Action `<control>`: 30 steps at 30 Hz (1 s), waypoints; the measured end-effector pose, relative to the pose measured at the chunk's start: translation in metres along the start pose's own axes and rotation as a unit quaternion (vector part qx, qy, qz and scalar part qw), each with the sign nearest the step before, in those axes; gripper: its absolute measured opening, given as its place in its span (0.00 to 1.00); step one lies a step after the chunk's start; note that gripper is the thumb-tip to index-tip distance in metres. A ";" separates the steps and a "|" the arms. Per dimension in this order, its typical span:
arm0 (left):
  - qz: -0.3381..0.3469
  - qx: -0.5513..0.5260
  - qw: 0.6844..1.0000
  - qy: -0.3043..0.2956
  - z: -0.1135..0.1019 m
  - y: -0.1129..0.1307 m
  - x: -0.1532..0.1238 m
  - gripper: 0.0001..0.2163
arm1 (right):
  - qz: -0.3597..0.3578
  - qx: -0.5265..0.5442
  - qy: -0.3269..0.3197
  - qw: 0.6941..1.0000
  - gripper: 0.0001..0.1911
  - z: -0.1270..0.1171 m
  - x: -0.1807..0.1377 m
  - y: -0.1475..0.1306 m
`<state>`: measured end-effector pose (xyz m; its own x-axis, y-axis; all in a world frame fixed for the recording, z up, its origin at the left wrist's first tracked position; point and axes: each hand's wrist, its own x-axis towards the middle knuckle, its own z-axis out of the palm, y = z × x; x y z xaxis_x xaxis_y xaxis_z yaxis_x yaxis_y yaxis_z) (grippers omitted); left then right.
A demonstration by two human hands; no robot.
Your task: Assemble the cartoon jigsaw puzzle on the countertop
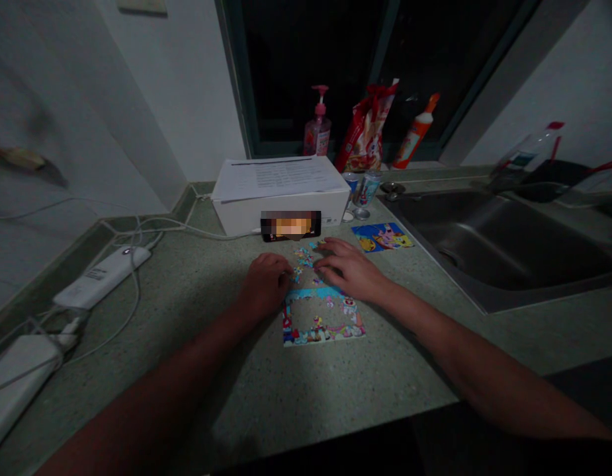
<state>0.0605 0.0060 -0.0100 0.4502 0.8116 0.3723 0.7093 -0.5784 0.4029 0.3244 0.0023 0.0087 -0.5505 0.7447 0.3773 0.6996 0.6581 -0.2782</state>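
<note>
Head view caught both hands around loose puzzle pieces (304, 258) at the centre of the frame. Just below them on the tabletop (335, 390) lay the puzzle border (318, 292), a joined rectangle with a largely bare middle. The left hand (266, 284) was curled at the pieces' left side; the right hand (348, 264) reached in from the right, fingers bent and spread. Whether either gripped a piece could not be told. A phone (290, 236) stood above, against a white box (236, 215); a colourful card (384, 237) lay right of centre.
</note>
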 end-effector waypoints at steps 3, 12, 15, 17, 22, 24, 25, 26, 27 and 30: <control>-0.001 0.001 1.000 0.001 0.000 0.000 0.000 0.12 | -0.002 -0.009 -0.008 1.000 0.11 0.003 0.002 -0.005; 0.006 0.002 1.000 0.001 0.001 0.001 0.000 0.10 | 0.019 -0.049 -0.021 0.998 0.15 0.006 0.002 0.000; 0.012 0.003 1.000 -0.002 0.001 0.001 0.000 0.09 | 0.021 -0.061 -0.026 0.998 0.16 0.008 0.003 -0.002; 0.014 0.008 1.000 -0.002 0.001 0.001 0.001 0.09 | 0.023 -0.069 -0.031 0.997 0.17 0.008 0.003 -0.004; 0.010 0.027 1.000 0.004 0.004 0.000 0.002 0.10 | 0.026 -0.075 -0.035 0.996 0.18 0.009 0.007 -0.004; 0.009 0.032 0.999 0.009 0.005 -0.001 0.002 0.11 | 0.026 -0.075 -0.031 0.996 0.18 0.010 0.010 -0.004; 0.009 0.034 0.999 0.012 0.006 -0.001 0.002 0.11 | 0.025 -0.075 -0.030 0.996 0.18 0.010 0.012 -0.004; 0.009 0.035 0.999 0.014 0.006 -0.001 0.002 0.12 | 0.024 -0.074 -0.031 0.996 0.18 0.011 0.015 -0.004; 0.009 0.036 0.999 0.016 0.006 -0.002 0.002 0.12 | 0.023 -0.074 -0.032 0.996 0.18 0.011 0.017 -0.004; 0.004 0.041 0.999 0.020 0.007 -0.002 0.003 0.13 | 0.021 -0.077 -0.036 0.996 0.19 0.012 0.025 -0.005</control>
<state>0.0642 0.0099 -0.0154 0.4349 0.8022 0.4091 0.7484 -0.5747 0.3311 0.3015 0.0193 0.0092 -0.5472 0.7804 0.3027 0.7806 0.6063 -0.1518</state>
